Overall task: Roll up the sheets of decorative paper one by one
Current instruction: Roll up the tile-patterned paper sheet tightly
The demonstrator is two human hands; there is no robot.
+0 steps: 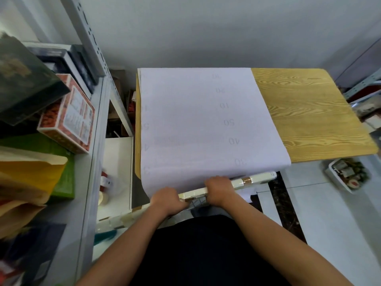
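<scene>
A large white sheet of decorative paper (195,124) lies face down on the wood-grain table (309,112), faint numbers showing through its back. Its near edge hangs over the table's front. There a cream-coloured roll (255,180) runs slanted beneath the edge, with brown tape bands on it. My left hand (167,200) grips the roll's left end. My right hand (219,189) curls over the roll near its middle, holding the sheet's edge against it. More sheets seem stacked under the top one at its left border.
A grey metal shelf (97,141) with boxes and coloured bags stands at the left. A white tray (348,176) of small items sits on the tiled floor at the right. Further rolls (123,218) lie low beside my left forearm. A wall stands behind the table.
</scene>
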